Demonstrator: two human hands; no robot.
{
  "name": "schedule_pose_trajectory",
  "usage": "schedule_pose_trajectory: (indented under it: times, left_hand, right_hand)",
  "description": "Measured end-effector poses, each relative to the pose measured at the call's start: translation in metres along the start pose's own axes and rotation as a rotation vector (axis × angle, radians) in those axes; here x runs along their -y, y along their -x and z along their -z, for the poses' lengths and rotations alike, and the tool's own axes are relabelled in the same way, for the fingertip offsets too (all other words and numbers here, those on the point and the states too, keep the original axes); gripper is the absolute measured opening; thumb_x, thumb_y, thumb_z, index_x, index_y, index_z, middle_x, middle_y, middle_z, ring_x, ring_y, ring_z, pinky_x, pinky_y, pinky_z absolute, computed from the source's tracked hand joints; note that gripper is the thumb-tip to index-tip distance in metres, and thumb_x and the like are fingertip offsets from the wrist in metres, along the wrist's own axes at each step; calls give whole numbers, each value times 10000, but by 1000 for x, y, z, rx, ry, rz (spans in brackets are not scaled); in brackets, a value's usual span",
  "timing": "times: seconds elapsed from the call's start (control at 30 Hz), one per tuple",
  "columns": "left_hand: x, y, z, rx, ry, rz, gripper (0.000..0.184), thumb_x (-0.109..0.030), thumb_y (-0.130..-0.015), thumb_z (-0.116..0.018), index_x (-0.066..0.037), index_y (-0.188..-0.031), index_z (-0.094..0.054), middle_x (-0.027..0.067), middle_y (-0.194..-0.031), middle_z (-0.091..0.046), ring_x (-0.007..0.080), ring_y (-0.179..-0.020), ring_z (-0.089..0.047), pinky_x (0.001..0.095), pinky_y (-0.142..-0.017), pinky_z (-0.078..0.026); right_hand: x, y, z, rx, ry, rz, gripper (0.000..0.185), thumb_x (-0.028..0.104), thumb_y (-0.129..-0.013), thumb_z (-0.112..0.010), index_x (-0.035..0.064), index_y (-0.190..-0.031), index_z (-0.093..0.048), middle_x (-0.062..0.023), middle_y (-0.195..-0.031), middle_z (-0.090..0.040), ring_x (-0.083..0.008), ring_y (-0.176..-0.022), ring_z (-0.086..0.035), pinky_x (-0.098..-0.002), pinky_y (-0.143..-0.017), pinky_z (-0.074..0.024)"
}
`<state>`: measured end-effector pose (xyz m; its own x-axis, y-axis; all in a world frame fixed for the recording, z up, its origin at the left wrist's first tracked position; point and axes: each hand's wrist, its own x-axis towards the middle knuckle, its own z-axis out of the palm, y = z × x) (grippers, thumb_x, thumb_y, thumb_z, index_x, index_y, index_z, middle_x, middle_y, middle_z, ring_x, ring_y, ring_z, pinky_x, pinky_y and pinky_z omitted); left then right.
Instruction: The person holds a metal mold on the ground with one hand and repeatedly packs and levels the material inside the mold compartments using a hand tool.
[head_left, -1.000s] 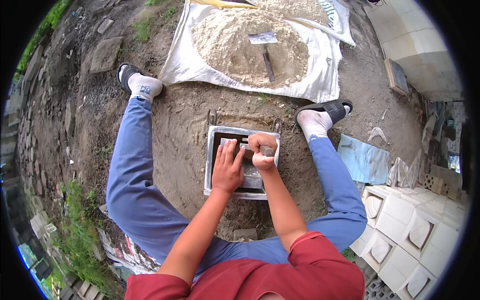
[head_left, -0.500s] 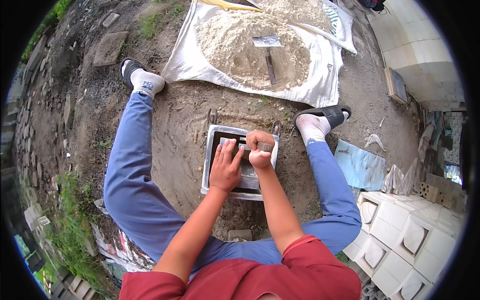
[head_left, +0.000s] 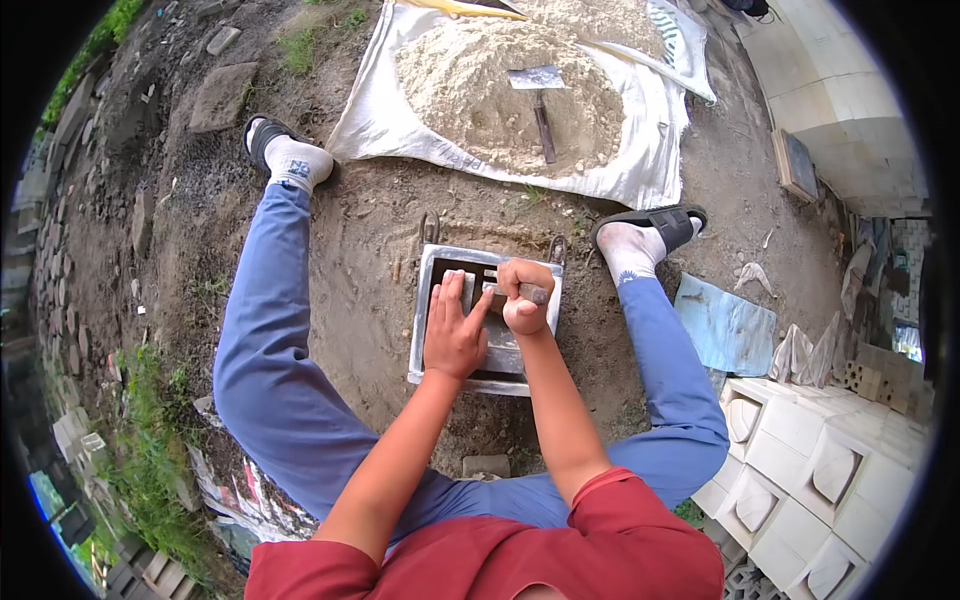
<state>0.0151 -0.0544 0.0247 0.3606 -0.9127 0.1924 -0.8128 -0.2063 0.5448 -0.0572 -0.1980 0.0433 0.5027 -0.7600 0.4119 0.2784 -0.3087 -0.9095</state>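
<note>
A rectangular metal mould point(head_left: 418, 325) lies on the dirt between my legs, with a dark hollow inside and wire loops at its far corners. Over its left part my left hand point(head_left: 455, 345) reaches in, fingers stretched out and apart, the fingertips touching a pale flat piece inside. My right hand point(head_left: 524, 290) is closed in a fist around the handle of a small hand tool point(head_left: 537, 294) above the mould's right side. The handle's butt pokes out to the right. Its thin metal end points toward my left forefinger; most of the tool is hidden by the fist.
Beyond the mould, a white sack point(head_left: 375, 130) is spread under a heap of pale sand point(head_left: 450, 90), where a flat-bladed tool point(head_left: 543, 125) lies. Stacked pale hollow blocks point(head_left: 790, 440) stand at right, near a light-blue sheet point(head_left: 725, 322). My sandalled feet flank the mould.
The whole view has shifted slightly. My left hand has slid a little farther forward over the mould, its forefinger spread wider. My right hand keeps its grip on the tool.
</note>
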Motion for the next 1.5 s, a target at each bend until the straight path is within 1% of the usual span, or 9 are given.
schedule_pose_trajectory:
  times: [0.03, 0.07, 0.17, 0.2, 0.4, 0.47, 0.67, 0.77, 1.5]
  left_hand:
    - [-3, -2, 3, -7, 13, 3, 588, -64, -801, -637, -165, -1380, -672, 257, -1560, -416, 459, -1485, -382, 564, -1237, -315]
    - [-4, -2, 3, -7, 14, 2, 588, -64, -801, -637, -165, -1380, -672, 257, -1560, -416, 459, -1485, -382, 564, -1237, -315]
    - [1, -2, 0, -6, 4, -12, 616, -110, -805, -655, -173, -1417, -638, 260, -1579, -401, 469, -1495, -366, 569, -1229, -321]
    - [2, 0, 0, -4, -3, -3, 616, -110, -805, -655, -173, -1417, -638, 260, -1579, -401, 469, -1495, -366, 569, -1229, -321]
    - [2, -2, 2, -4, 11, -28, 622, -110, -801, -658, -171, -1419, -631, 271, -1578, -394, 480, -1491, -366, 570, -1232, -321]
    - [-1, 3, 0, 9, -1, -28, 625, -113, -797, -662, -172, -1419, -630, 270, -1580, -391, 478, -1491, -367, 572, -1232, -321]
    - [1, -3, -1, 6, -12, -24, 635, -111, -788, -676, -166, -1419, -628, 264, -1583, -391, 464, -1500, -361, 568, -1232, -325]
    - [1, -1, -3, -1, -19, -26, 636, -102, -787, -676, -162, -1418, -628, 259, -1583, -397, 465, -1497, -364, 568, -1232, -324]
    - [0, 0, 1, -8, -21, -28, 597, -103, -812, -658, -148, -1407, -630, 256, -1585, -396, 459, -1503, -355, 552, -1244, -313]
  right_hand:
    - [2, -5, 1, -23, -109, 2, 770, 735, -927, -633, 92, -600, -362, -6, -561, -415, -135, -489, -414, -315, -484, -289]
    - [8, -6, 5, -23, -108, 2, 770, 735, -927, -633, 92, -600, -362, -6, -561, -415, -135, -489, -414, -315, -484, -289]
    - [54, -18, 12, -101, 179, -114, 485, 182, -1058, -564, 32, -624, -407, -6, -577, -436, -84, -520, -381, -301, -491, -279]
    - [62, -20, 11, -126, 99, -103, 455, 142, -1035, -571, 26, -621, -420, -4, -571, -434, -88, -519, -389, -296, -495, -288]
    - [14, -10, 11, -28, 349, 69, 441, 121, -1031, -530, 32, -616, -410, 9, -573, -429, -96, -504, -385, -311, -492, -277]
    - [6, -11, 21, -64, 144, -174, 447, 115, -1033, -534, 38, -621, -378, 13, -571, -405, -84, -503, -368, -309, -487, -266]
    - [57, -17, 29, -118, 224, -75, 399, 126, -972, -595, 0, -623, -450, -66, -544, -402, -208, -460, -427, -375, -494, -303]
    - [10, 2, 39, -55, 344, -16, 467, 134, -1020, -550, 28, -595, -387, -14, -554, -435, -85, -506, -402, -306, -482, -276]
    - [68, -24, 35, -148, -37, -191, 439, 111, -1051, -505, 81, -642, -348, 24, -570, -335, -79, -503, -274, -299, -489, -226]
